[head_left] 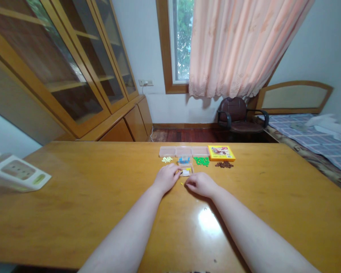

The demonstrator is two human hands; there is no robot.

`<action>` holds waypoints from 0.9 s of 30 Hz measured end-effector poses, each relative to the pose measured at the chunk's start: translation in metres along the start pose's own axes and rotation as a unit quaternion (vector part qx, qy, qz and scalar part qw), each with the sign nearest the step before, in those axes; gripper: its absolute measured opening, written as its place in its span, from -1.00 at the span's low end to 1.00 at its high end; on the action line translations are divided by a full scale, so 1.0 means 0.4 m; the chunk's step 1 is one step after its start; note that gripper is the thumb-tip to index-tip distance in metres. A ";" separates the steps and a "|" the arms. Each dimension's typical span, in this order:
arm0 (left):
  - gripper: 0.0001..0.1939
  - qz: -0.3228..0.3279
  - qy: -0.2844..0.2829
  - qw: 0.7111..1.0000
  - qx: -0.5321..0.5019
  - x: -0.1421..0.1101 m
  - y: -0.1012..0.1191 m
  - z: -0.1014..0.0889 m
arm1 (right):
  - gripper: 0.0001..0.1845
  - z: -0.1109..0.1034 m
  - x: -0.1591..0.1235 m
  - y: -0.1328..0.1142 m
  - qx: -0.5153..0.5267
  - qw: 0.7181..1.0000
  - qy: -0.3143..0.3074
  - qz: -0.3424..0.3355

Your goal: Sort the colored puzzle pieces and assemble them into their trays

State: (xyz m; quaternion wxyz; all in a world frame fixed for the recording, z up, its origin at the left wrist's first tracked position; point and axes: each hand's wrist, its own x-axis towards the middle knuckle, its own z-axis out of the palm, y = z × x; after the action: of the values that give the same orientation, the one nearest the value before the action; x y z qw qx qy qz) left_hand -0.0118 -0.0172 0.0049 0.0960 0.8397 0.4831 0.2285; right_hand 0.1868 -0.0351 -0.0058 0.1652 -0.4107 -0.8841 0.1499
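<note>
Fingers point(189, 181) of the right hand point(202, 184) are resting curled together, not pinching, just right of a tiny yellow piece point(182, 183) (too small to see which way it lies), while the left hand point(166, 178) is sitting up by a clear box point(186, 170).

Plastic case point(186, 170): small, clear, orange-tinted rim, lying flat on the tabletop.
White piece point(185, 173): inside the case, shape too small to tell.
Yellow bead point(182, 183): tiny, loose, just below the case.
Left hand point(167, 178): palm down, fingertips at the case's left side.
Right hand point(201, 184): palm down, curled, just beside the yellow bead.
</note>
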 end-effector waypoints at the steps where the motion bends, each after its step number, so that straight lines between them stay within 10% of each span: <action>1: -0.84 0.014 -0.019 1.000 0.001 -0.002 -0.001 -0.002 | -0.79 0.001 0.000 0.005 0.009 1.000 0.021 0.010; 6: -0.88 0.082 -0.118 0.990 0.014 -0.014 -0.003 -0.014 | -0.76 0.007 0.002 0.029 0.034 0.982 0.152 0.107; 16: -0.94 0.075 -0.153 0.985 0.033 -0.012 0.003 -0.011 | -0.70 0.010 0.008 0.046 0.100 0.959 0.192 0.185; 27: -0.53 -0.016 0.030 0.998 -0.052 0.008 -0.017 0.034 | -0.70 0.012 0.011 0.036 0.109 0.957 0.196 0.184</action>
State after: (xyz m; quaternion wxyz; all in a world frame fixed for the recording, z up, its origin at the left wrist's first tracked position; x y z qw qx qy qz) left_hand -0.0090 -0.0102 -0.0087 0.1293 0.8185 0.4867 0.2767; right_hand 0.1919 -0.0235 -0.0151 0.3490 -0.5671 -0.7215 0.1896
